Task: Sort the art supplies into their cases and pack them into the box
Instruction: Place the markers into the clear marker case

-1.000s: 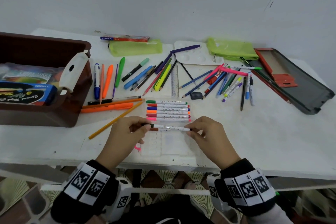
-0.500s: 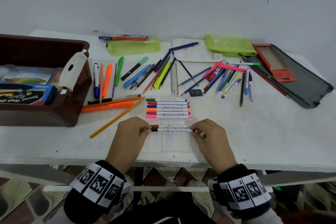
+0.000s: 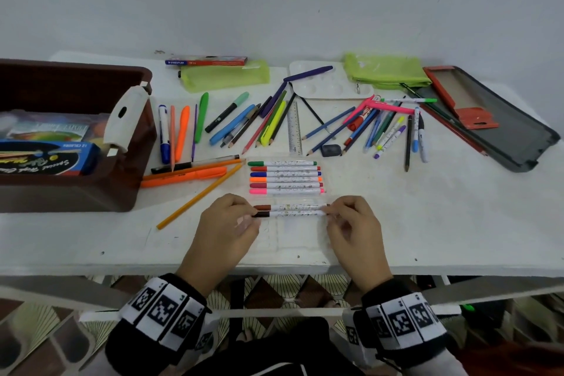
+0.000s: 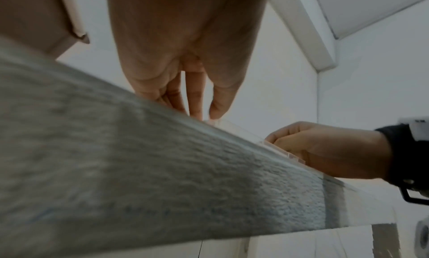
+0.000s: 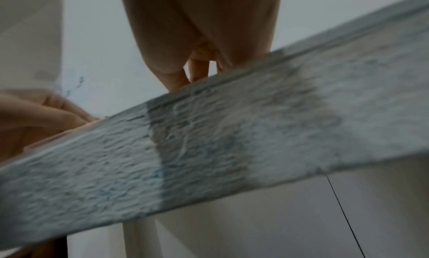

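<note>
A clear plastic marker case [image 3: 290,241] lies open at the table's front edge. Its far half holds several white-barrelled markers [image 3: 285,177] in a row. Two more white markers, brown-capped [image 3: 290,207] and black-capped [image 3: 290,214], lie across the near half. My left hand [image 3: 227,223] pinches their capped ends and my right hand [image 3: 351,223] pinches the other ends. In both wrist views the table edge hides the markers; only the left hand's fingers [image 4: 195,100] and the right hand's fingers [image 5: 197,69] show above it. A brown box [image 3: 73,137] stands at the left with paint boxes inside.
Loose pens, pencils and highlighters [image 3: 232,122] lie scattered across the middle, with a ruler [image 3: 294,128] and eraser [image 3: 331,150]. Two green pouches [image 3: 225,78] [image 3: 386,72], a white palette [image 3: 329,84] and an open red-and-grey case [image 3: 494,119] sit at the back and right.
A second, brown-capped marker now lies beside the black-capped one between my hands. Both hands have shifted slightly forward over the case's near half.
</note>
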